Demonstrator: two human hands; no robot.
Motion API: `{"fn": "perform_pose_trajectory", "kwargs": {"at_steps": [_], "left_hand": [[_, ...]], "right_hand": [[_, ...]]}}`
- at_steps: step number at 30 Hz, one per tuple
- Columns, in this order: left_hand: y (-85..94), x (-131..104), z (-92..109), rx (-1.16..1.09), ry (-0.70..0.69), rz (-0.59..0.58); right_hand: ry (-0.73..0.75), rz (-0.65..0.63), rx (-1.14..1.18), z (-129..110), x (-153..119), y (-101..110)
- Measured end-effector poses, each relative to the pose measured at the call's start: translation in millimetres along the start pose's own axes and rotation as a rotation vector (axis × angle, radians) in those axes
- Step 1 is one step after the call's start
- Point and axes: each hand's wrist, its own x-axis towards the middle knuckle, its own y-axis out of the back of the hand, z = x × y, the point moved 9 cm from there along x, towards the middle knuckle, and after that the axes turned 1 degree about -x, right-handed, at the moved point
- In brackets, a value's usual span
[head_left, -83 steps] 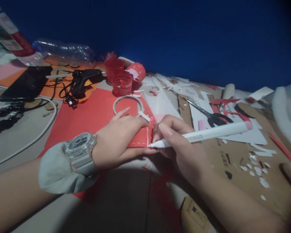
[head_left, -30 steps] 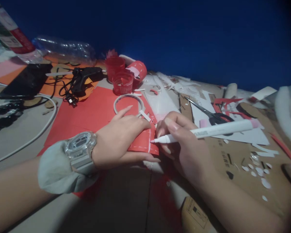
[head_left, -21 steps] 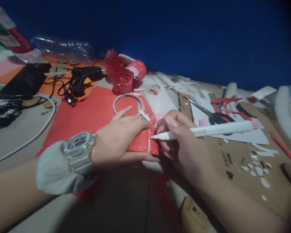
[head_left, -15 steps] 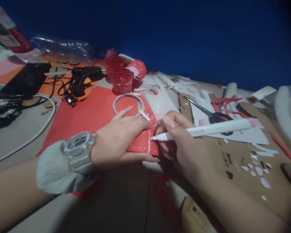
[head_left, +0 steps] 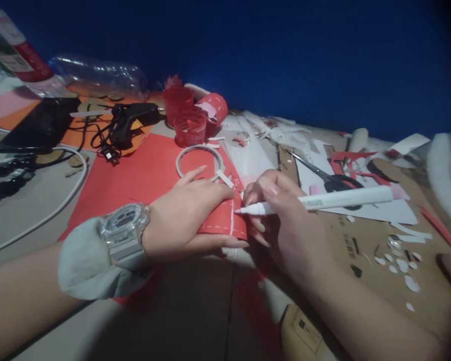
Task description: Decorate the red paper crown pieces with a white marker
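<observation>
My right hand [head_left: 285,220] grips a white marker pen [head_left: 346,198] with a pink end, between thumb and fingers. The pink tip is close to a red paper piece [head_left: 218,220] with a white line and dashes along its edges; whether it touches cannot be told. My left hand [head_left: 188,210] holds that piece from the left, its thumb along the near edge and its fingers over the top. Beyond these fingers a roll of tape [head_left: 178,163] lies on a larger red sheet [head_left: 113,175], beside a small white strip [head_left: 224,178].
Black-handled scissors [head_left: 334,180] lie at right on white paper, near cardboard [head_left: 334,281] strewn with small white discs. Red cups [head_left: 190,128], a glue gun [head_left: 135,118], a phone [head_left: 41,120] and bottles [head_left: 97,75] stand or lie at the back left. A white cable [head_left: 69,193] curves at left.
The marker tip has shifted slightly right and up, away from the white line, along with my right hand. My left hand and the red piece stay nearly in place.
</observation>
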Motion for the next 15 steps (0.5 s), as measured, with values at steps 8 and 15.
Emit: {"fn": "perform_pose_trajectory", "kwargs": {"at_steps": [8, 15], "left_hand": [[0.8, -0.7, 1.1, 0.009, -0.010, 0.007], [0.3, 0.8, 1.0, -0.015, 0.001, -0.009]], "right_hand": [[-0.012, 0.003, -0.026, 1.1, -0.9, 1.7], [-0.030, -0.015, -0.029, 2.1, -1.2, -0.5]]}}
